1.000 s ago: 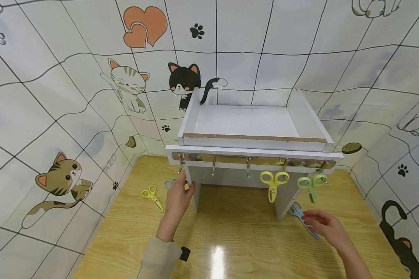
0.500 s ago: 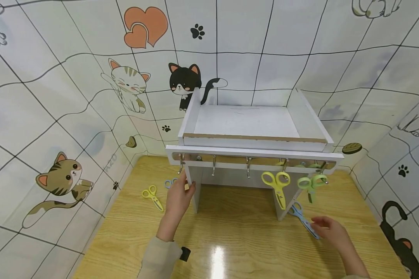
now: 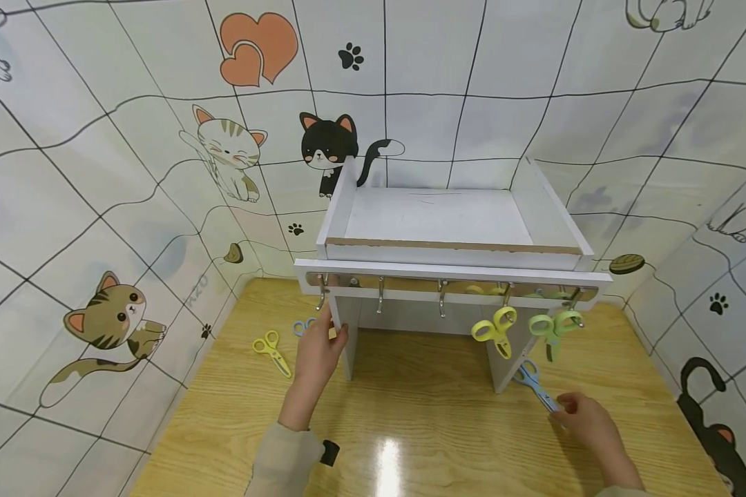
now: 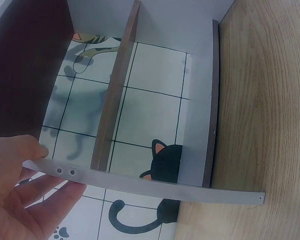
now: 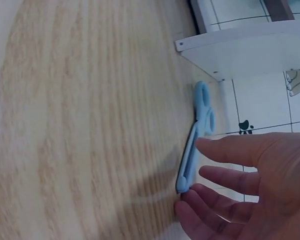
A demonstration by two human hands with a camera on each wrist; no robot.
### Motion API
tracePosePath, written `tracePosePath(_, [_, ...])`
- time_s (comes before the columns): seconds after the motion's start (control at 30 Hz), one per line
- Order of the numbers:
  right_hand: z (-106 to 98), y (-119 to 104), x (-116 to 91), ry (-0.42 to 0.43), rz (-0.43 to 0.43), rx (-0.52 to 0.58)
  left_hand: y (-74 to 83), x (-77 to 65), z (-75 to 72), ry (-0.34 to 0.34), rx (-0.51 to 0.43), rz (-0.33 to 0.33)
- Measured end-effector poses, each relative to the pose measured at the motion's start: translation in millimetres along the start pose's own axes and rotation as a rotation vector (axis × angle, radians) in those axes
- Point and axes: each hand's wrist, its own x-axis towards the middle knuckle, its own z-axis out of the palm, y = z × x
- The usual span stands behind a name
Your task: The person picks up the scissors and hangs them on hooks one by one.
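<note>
My left hand (image 3: 317,352) holds the left side panel of a white shelf (image 3: 454,252), thumb on one face and fingers on the other; the left wrist view shows its edge (image 4: 150,185) between them. On the right, my right hand (image 3: 592,422) is at the blade end of blue scissors (image 3: 537,390) lying on the table. In the right wrist view the thumb overlaps those scissors (image 5: 194,135), while the loosely bent fingers stay apart from it. Yellow scissors (image 3: 496,331) and green scissors (image 3: 555,331) hang from hooks on the shelf's front rail.
More yellow scissors (image 3: 272,352) lie on the wooden table (image 3: 410,428) left of the shelf. Blue handles (image 3: 301,325) show partly behind my left hand. Three bare metal hooks (image 3: 380,295) line the rail's left and middle. Cat-patterned walls (image 3: 435,55) stand behind and at both sides.
My right hand has drawn back slightly, then come down to the blue scissors' blade end. The hanging yellow scissors have swung and turned on their hook. My left hand stays put.
</note>
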Motion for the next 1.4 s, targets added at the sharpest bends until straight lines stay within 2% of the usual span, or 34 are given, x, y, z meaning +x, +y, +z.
tracePosePath(0.23, [4.0,-2.4,1.1,0.018,0.032,-0.04,1.1,-0.2,-0.1,0.003,0.003,0.009])
tracePosePath(0.5, [6.1,-2.3,-0.2,0.046,0.03,-0.083,0.9,-0.3,0.0,0.009,0.004,0.013])
tracePosePath(0.63, [5.0,-2.9,-0.9,0.028,0.066,-0.075,0.4,-0.5,0.3,0.01,0.002,0.015])
tracePosePath(0.73, [4.1,-0.9,-1.1,0.015,0.09,-0.029,0.0,-0.6,0.6,0.009,0.007,0.015])
tracePosePath(0.8, [3.8,1.8,-0.8,0.02,0.094,0.026,-0.1,-0.7,0.7,0.007,0.008,0.012])
tracePosePath(0.87, [3.8,5.3,-0.8,0.013,0.098,0.129,-0.1,-0.7,0.9,0.004,0.007,0.007])
tracePosePath(1.03, [3.2,12.6,-3.7,-0.051,0.114,0.523,-0.1,-0.6,0.8,-0.001,0.001,0.005])
tracePosePath(1.1, [1.3,13.8,-6.7,-0.068,0.137,0.646,-0.3,-0.6,0.7,-0.001,0.002,0.005])
tracePosePath(1.3, [-7.8,14.9,-14.2,-0.061,0.239,0.811,-0.3,-0.5,0.3,0.003,0.006,0.006])
tracePosePath(1.4, [-14.3,14.6,-17.1,-0.053,0.261,0.916,-0.2,-0.6,0.0,0.005,0.006,0.006])
